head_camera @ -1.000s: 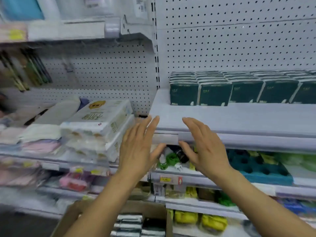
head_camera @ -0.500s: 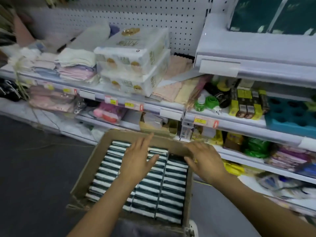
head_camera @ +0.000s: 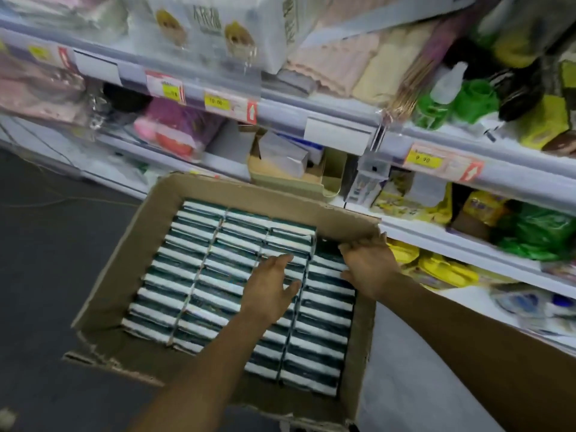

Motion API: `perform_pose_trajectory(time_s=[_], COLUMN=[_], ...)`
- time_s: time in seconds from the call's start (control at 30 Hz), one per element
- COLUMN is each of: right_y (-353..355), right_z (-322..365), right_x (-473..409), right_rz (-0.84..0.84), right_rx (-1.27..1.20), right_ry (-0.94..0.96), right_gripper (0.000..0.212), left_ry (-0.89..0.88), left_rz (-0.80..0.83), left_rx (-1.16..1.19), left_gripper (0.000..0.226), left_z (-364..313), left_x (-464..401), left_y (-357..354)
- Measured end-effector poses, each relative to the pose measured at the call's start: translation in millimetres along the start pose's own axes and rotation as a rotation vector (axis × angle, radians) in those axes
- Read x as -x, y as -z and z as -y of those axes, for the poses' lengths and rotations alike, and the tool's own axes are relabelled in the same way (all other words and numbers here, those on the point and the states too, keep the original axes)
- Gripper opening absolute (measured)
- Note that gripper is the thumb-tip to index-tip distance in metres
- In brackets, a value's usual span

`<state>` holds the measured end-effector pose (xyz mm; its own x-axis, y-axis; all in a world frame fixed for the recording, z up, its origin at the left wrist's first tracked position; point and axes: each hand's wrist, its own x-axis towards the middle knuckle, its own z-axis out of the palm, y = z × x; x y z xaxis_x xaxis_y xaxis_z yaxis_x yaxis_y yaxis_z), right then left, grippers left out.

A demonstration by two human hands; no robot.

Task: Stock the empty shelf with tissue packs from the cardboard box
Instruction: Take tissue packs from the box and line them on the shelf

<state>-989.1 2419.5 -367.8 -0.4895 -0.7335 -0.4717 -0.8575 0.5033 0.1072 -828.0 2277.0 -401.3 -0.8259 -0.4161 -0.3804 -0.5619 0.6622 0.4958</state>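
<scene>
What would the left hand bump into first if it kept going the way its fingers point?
Probably the tissue packs in the cardboard box. The left hand hovers just over them, fingers aimed forward and down toward the far rows; how high it hovers is hard to judge.

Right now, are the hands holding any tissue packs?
No. The left hand and right hand rest open on the tissue packs in the cardboard box.

A dark grey floor point(head_camera: 46, 275) is being seen at the left. White store shelving point(head_camera: 311, 104) is being crossed diagonally by rails on which yellow price tags point(head_camera: 216, 102) are being carried. Folded cloths point(head_camera: 352, 63) and yellow packets point(head_camera: 436, 269) are being displayed.
</scene>
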Motion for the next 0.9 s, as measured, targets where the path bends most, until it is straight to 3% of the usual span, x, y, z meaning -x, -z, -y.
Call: perform_pose_trajectory(time_s=[0.17, 0.3, 0.37, 0.53, 0.77, 0.9], right_y=[-18, -20, -13, -11, -10, -1], right_z=[8, 1, -4, -9, -14, -14], right_x=[-36, -50, -52, -50, -47, -40], right_rz=[0.131, 0.070, 0.009, -0.085, -0.076, -0.090], right_rx=[0.112, 0.146, 0.156, 0.190, 0.160, 0.072], right_ry=[-0.025, 0.009, 0.007, -0.021, -0.017, -0.038], right_gripper=[0.053, 0.024, 0.021, 0.032, 0.038, 0.039], left_ry=[-0.210, -0.167, -0.181, -0.248, -0.279, -0.336], left_rz=[0.016, -0.046, -0.088, -0.058, 0.078, -0.039], left_rx=[-0.259, -0.175, -0.144, -0.172, -0.604, -0.479], left_gripper=[0.046, 0.042, 0.037, 0.036, 0.018, 0.014], left_z=[16, 10, 5, -11, -25, -21], left_x=[-22, -40, -48, -65, -82, -71], left_y=[-24, -36, -41, -48, -52, -43])
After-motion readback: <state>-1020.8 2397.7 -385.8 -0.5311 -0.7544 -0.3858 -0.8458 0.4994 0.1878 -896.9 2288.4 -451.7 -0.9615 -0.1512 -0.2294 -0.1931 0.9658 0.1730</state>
